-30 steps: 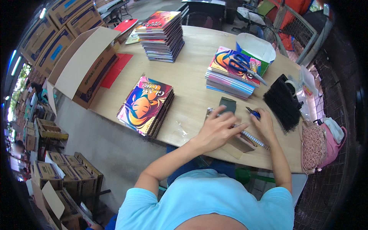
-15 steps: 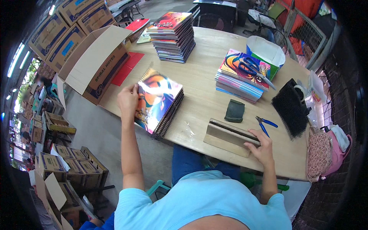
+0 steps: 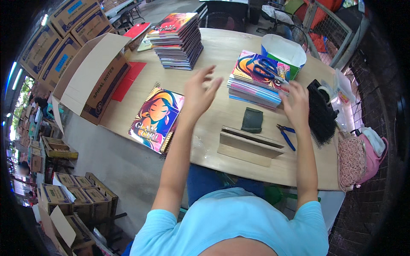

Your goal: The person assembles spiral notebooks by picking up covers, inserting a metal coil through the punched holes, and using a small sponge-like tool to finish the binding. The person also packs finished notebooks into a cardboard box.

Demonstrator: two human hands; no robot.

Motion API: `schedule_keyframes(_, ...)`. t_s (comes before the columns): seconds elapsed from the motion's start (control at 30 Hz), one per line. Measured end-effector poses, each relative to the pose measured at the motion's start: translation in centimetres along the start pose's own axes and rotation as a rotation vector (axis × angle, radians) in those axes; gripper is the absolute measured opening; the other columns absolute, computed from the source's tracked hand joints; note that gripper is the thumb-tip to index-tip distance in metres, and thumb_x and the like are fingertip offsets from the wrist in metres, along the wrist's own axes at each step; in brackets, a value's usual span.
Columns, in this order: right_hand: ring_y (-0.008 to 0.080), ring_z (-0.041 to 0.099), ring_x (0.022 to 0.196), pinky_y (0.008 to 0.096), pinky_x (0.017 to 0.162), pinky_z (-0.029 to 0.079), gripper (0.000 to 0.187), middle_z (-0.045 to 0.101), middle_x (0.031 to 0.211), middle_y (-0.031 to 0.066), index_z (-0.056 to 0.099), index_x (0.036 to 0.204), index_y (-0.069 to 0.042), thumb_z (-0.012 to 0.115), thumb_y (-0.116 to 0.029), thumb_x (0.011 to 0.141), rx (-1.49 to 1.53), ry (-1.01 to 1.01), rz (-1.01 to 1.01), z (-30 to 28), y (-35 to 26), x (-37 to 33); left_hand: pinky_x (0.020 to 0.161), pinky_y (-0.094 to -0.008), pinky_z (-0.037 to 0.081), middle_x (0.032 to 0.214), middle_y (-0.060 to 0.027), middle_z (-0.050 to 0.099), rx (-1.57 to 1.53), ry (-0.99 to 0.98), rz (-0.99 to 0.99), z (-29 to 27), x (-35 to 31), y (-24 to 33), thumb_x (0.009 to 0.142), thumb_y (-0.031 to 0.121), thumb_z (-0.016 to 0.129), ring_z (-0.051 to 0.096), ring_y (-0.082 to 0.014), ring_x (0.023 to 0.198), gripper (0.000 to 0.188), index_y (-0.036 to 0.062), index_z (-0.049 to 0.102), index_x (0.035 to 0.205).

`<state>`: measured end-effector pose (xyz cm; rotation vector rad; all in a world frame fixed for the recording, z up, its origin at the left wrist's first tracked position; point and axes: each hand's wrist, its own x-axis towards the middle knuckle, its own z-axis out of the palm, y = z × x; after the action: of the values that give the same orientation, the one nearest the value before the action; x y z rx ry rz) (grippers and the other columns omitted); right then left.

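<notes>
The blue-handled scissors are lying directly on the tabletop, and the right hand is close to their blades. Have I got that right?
Not quite: the head view shows the blue-handled scissors lying on top of a stack of notebooks, not directly on the tabletop. The right hand is indeed close to their blades.

Though its edges blur, this seems a workshop: stacked cartons [image 3: 50,54], piled notebooks [image 3: 252,92], pliers [image 3: 288,140].
</notes>
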<state>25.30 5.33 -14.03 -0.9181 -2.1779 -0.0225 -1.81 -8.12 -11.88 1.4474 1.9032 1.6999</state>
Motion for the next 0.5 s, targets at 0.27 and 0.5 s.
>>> schedule_keyframes(0.27,0.0391,0.060,0.091,0.0464,0.080,0.049,0.034,0.052,0.096,0.0214,0.061,0.127,-0.022,0.055,-0.020,0.094,-0.097,-0.247,0.271,3.2,2.0,3.7,0.065,-0.0360,0.056,0.084,-0.0140,0.069,0.196,-0.414,-0.363,8.2,11.9,-9.2,0.075,0.032,0.079,0.068,-0.0220,0.074,0.041,-0.0015,0.065,0.095)
schedule_keyframes(0.5,0.0393,0.059,0.096,0.0498,0.082,0.050,0.034,0.050,0.102,0.0211,0.061,0.127,-0.020,0.057,-0.024,0.093,-0.127,-0.267,0.325,4.8,2.3,3.8,0.067,-0.0411,0.051,0.075,-0.0114,0.067,0.225,0.519,0.292,2.8,14.2,-8.2,0.082,0.014,0.064,0.068,-0.0272,0.072,0.009,0.0058,0.065,0.085)
